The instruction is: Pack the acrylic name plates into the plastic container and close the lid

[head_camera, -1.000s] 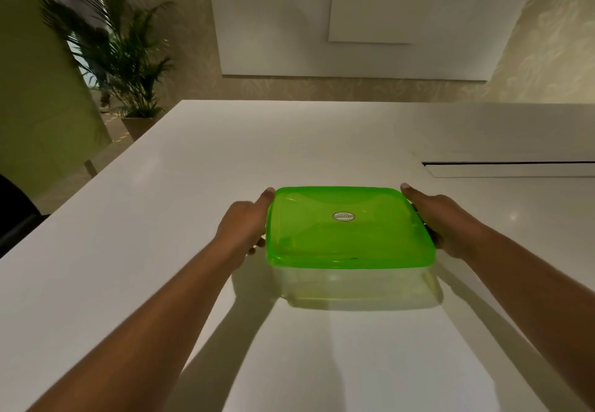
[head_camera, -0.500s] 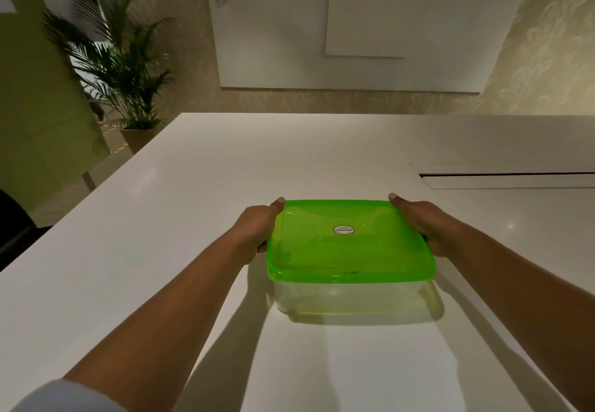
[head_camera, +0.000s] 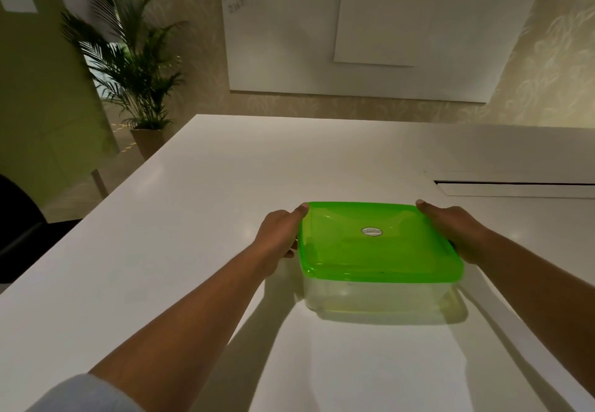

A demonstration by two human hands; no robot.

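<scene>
A clear plastic container [head_camera: 376,299] stands on the white table [head_camera: 193,218], covered by a translucent green lid [head_camera: 370,250] with a small oval sticker. My left hand [head_camera: 278,234] grips the container's left side, thumb on the lid's far left corner. On the opposite side my right hand [head_camera: 450,228] holds the right edge, thumb at the far right corner. I cannot make out any name plates through the lid or the cloudy walls.
A long slot with a flap [head_camera: 515,187] is set into the table at the right. A potted palm [head_camera: 135,67] stands on the floor beyond the table's left edge. A dark chair [head_camera: 16,218] sits at far left.
The view has tilted up a little, so the container sits lower in the frame. Both hands keep the same grip on its sides; the lid stays on.
</scene>
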